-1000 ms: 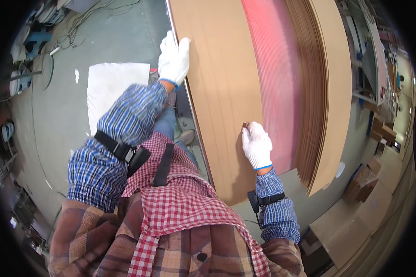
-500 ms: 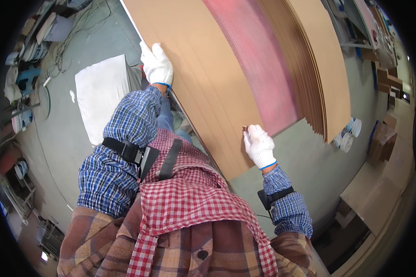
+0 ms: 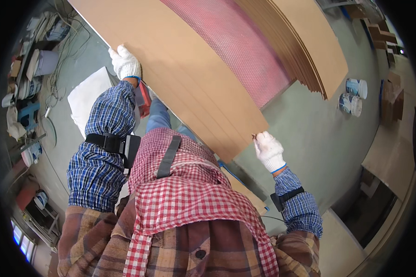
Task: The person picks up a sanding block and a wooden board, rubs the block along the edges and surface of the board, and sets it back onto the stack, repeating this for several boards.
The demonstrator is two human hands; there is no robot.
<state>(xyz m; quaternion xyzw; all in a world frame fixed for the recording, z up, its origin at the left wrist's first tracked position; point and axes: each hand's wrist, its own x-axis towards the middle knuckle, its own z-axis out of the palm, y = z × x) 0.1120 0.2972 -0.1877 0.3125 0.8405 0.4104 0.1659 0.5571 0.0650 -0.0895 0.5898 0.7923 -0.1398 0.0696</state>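
Two white-gloved hands hold one big flat brown wooden board [image 3: 171,69]. The left hand [image 3: 125,62] grips its far edge, and the right hand [image 3: 269,150] pinches its near corner above the grey floor [image 3: 309,134].

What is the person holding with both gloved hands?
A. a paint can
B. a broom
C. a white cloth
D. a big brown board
D: the left hand grips one edge of the big brown board, and the right hand grips its corner; the paint cans stand apart on the floor.
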